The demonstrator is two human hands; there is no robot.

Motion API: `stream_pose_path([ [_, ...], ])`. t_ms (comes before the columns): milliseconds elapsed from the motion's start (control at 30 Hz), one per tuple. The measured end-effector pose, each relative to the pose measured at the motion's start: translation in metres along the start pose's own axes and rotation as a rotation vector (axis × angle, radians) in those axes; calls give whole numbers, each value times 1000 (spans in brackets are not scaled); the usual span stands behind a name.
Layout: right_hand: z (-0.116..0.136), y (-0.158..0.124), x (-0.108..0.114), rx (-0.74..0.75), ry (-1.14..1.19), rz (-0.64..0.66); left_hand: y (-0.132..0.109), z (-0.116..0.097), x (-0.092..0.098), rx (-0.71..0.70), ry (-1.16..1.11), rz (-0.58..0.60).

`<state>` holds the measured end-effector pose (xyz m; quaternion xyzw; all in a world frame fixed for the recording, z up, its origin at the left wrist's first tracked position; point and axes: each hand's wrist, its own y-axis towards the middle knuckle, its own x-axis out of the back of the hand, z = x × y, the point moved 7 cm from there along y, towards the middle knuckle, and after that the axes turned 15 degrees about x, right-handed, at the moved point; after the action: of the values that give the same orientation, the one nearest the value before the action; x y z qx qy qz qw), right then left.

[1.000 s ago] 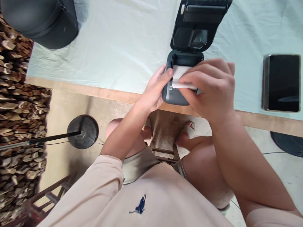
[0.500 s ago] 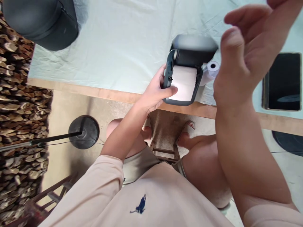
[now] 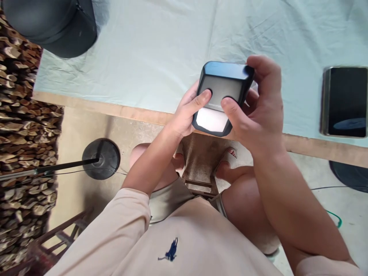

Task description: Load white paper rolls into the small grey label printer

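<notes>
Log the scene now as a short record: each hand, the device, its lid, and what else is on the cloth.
Left hand: holds left side of handheld device
Right hand: holds its right side
Lid: down; latching cannot be told
White area: shows at the near end
On cloth: black container far left, black rectangular item right

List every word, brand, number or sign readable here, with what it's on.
No text can be read.
Printer: a small pale marking on it, too small and blurred to read.
Shirt: a dark blue emblem, no letters visible.
Dark screen: no text visible.
</notes>
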<state>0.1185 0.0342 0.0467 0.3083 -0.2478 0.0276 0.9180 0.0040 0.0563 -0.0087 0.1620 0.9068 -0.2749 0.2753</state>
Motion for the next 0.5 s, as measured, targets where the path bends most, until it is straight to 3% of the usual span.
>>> stream_pose_path([
  [133, -12, 0, 4, -174, 149, -56, 3, 0, 2, 26, -23, 2],
  [300, -3, 4, 27, -26, -23, -132, 9, 2, 4, 67, -60, 4],
  [400, -7, 4, 25, 11, -2, -27, 12, 1, 4, 46, -66, 26],
  [500, -13, 3, 16, 15, 42, 123, 14, 1, 8, 24, -66, -37],
])
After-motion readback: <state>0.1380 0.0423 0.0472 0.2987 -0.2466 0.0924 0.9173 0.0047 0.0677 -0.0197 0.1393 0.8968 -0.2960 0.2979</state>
